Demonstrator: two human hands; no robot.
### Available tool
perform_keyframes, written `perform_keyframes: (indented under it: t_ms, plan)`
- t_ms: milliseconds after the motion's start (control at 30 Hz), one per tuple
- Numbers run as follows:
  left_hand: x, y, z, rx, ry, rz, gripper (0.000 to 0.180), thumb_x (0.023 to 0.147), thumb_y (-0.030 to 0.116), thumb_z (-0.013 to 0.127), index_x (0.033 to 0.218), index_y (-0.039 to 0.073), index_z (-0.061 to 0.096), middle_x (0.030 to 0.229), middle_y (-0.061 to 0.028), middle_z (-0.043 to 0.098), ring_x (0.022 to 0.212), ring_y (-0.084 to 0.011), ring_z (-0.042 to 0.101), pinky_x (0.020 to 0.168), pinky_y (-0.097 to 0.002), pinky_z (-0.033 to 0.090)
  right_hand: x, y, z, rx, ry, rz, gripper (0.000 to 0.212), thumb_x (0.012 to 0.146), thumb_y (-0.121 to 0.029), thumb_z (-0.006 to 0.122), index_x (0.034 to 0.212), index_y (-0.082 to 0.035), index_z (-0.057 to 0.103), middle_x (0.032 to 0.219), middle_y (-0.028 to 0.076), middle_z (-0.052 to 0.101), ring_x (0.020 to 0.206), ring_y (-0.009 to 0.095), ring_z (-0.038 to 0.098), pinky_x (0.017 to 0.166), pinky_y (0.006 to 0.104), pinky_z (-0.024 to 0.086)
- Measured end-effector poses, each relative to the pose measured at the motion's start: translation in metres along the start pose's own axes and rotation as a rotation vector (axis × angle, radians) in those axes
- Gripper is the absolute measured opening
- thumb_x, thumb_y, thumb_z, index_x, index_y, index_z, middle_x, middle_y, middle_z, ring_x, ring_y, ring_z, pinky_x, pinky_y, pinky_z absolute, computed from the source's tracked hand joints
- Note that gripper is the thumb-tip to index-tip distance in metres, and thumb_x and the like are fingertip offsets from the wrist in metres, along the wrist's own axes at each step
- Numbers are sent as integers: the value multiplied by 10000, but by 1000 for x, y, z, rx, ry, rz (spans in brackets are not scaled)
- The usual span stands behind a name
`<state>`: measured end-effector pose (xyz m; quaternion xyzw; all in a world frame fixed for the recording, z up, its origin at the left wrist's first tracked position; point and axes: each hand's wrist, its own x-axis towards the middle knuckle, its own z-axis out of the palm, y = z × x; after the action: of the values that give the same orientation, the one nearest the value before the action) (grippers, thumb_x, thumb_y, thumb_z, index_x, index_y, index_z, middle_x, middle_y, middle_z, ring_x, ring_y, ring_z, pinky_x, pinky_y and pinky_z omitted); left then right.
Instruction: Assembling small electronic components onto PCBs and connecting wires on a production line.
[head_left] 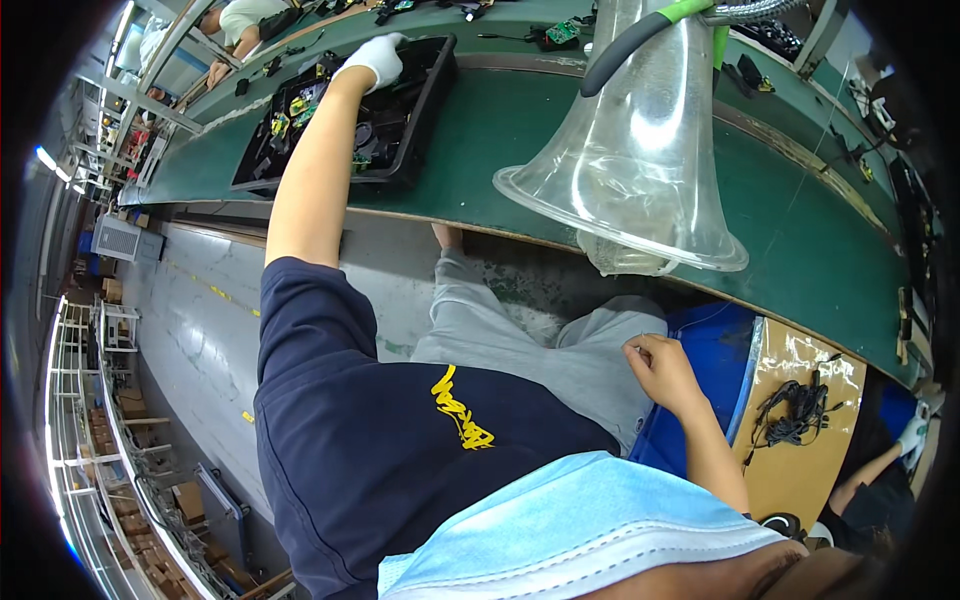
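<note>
My left hand (pixel 376 62), in a white glove, reaches into the far part of a black tray (pixel 408 172) on the green workbench. Its fingers point away from me and mostly cannot be made out, nor can anything they may hold. Around it in the tray lie small circuit boards (pixel 290 118) with yellow parts, and black plastic pieces. My right hand (pixel 664 372) is bare and hangs low beside my right thigh, its fingers curled in loosely, with no object showing in them.
A clear plastic suction hood (pixel 640 150) hangs over the green workbench (pixel 480 130). Black cables (pixel 797 410) lie on a brown board (pixel 810 365) at my right, beside a blue bin (pixel 712 350). More electronic parts (pixel 560 34) are on the far bench. Other people sit nearby.
</note>
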<state>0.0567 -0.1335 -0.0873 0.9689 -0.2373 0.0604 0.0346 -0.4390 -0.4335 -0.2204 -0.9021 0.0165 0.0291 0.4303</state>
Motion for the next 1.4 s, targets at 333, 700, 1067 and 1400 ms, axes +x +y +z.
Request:
perform_keyframes:
  t_ms: [333, 700, 1067, 1400]
  plan:
    - [35, -36, 38, 405, -83, -215, 383, 812, 122, 525, 1182, 79, 612, 1208, -190, 600, 1130, -356, 573, 910, -424, 492, 2, 0, -2, -51, -32, 32, 157, 843, -130, 601, 866, 18, 652, 754, 189, 618, 658, 344, 602, 612, 406, 477]
    - [9, -23, 12, 508, -27, -89, 360, 865, 154, 507, 1201, 196, 628, 1231, -126, 601, 1145, -319, 567, 950, -408, 462, 0, 4, -1, -55, -47, 15, 157, 847, -135, 605, 860, 13, 653, 757, 191, 618, 674, 354, 603, 627, 416, 480]
    - [0, -24, 2, 270, 91, -131, 356, 842, 163, 557, 1198, 155, 568, 1174, -191, 602, 1093, -368, 572, 914, -438, 464, 0, 6, 3, -70, -43, 28, 167, 848, -143, 601, 879, 12, 655, 778, 193, 627, 695, 353, 611, 633, 409, 482]
    - [-62, 7, -71, -611, 362, 153, 343, 856, 139, 614, 1164, 8, 536, 1054, -105, 618, 958, -182, 601, 851, -301, 473, -3, -2, 0, -19, -82, 54, 176, 848, -145, 601, 897, 12, 663, 790, 186, 640, 685, 324, 618, 634, 383, 484]
